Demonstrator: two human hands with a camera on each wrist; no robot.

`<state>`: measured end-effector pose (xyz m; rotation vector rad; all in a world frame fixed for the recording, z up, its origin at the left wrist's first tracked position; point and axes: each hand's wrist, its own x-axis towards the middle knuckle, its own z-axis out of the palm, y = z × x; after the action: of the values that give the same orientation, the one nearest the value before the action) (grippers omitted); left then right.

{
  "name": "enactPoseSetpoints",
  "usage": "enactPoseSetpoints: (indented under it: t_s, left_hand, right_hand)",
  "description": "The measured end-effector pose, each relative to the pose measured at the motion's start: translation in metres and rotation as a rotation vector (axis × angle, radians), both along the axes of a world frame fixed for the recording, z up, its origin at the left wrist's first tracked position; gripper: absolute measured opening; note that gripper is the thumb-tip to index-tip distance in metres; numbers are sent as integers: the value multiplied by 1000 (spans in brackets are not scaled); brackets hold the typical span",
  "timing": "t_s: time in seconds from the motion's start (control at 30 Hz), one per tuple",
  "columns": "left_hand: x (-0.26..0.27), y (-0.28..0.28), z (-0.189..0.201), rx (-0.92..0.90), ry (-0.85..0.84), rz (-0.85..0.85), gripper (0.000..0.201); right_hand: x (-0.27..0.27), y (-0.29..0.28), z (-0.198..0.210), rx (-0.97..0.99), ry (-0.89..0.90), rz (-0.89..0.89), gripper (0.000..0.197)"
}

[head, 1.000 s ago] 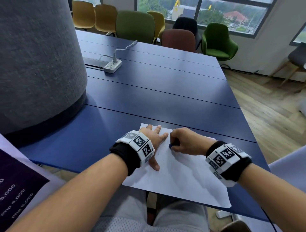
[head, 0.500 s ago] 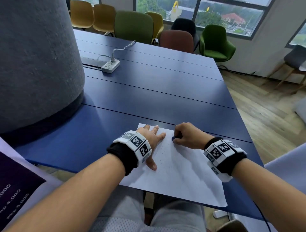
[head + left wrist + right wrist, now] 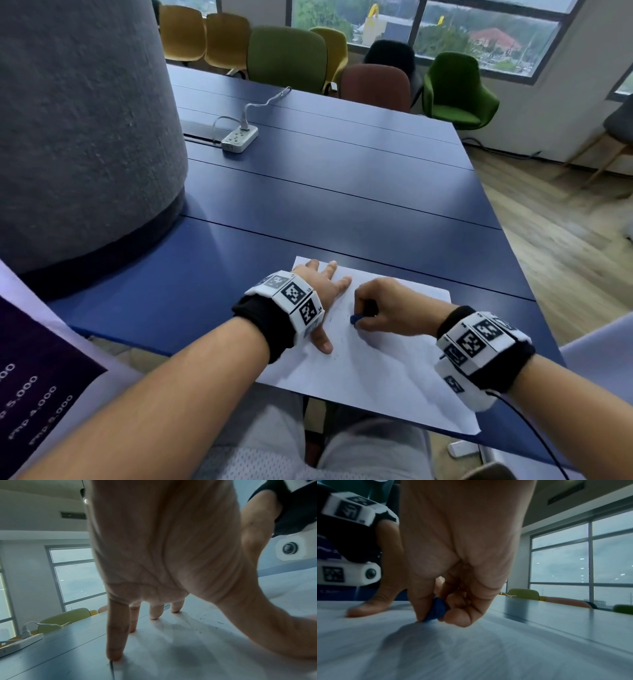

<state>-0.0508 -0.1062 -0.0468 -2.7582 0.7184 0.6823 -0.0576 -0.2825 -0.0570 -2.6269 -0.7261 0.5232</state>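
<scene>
A white sheet of paper point(image 3: 383, 370) lies at the near edge of the blue table point(image 3: 342, 212), overhanging it toward my lap. My left hand point(image 3: 322, 291) lies flat on the sheet's upper left part with straight, spread fingers point(image 3: 118, 635) pressing it down. My right hand point(image 3: 380, 308) pinches a small blue eraser point(image 3: 355, 319) between thumb and fingers and holds it against the paper just right of the left thumb. In the right wrist view the eraser point(image 3: 436, 609) touches the paper point(image 3: 471, 649). Faint dark specks dot the sheet between the hands.
A large grey felt-covered column point(image 3: 78, 137) stands on the table at the left. A white power strip point(image 3: 239, 137) with its cable lies farther back. Coloured chairs point(image 3: 455, 92) line the far edge. A printed sign point(image 3: 30, 387) is at my lower left.
My right hand with the eraser has moved back and forth over the paper and is now a little nearer to me. The left hand stays put.
</scene>
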Motion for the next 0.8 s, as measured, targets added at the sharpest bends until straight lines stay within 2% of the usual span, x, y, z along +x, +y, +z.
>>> enactPoseSetpoints:
  t_s: [0.17, 0.33, 0.5, 0.67, 0.8]
  left_hand:
    - [-2, -1, 2, 10, -10, -21, 132]
    - [-1, -1, 1, 13, -3, -10, 134]
    - [-1, -1, 0, 0, 14, -4, 134]
    - [-1, -2, 1, 19, 23, 7, 135]
    - [-1, -2, 2, 22, 30, 2, 134]
  right_hand:
    - [16, 4, -3, 50, -126, -51, 28]
    - [0, 3, 2, -60, 32, 155, 20]
    - [8, 2, -2, 86, -82, 37, 33]
    - [-11, 2, 5, -81, 128, 184, 18]
    - [0, 3, 5, 40, -2, 47, 21]
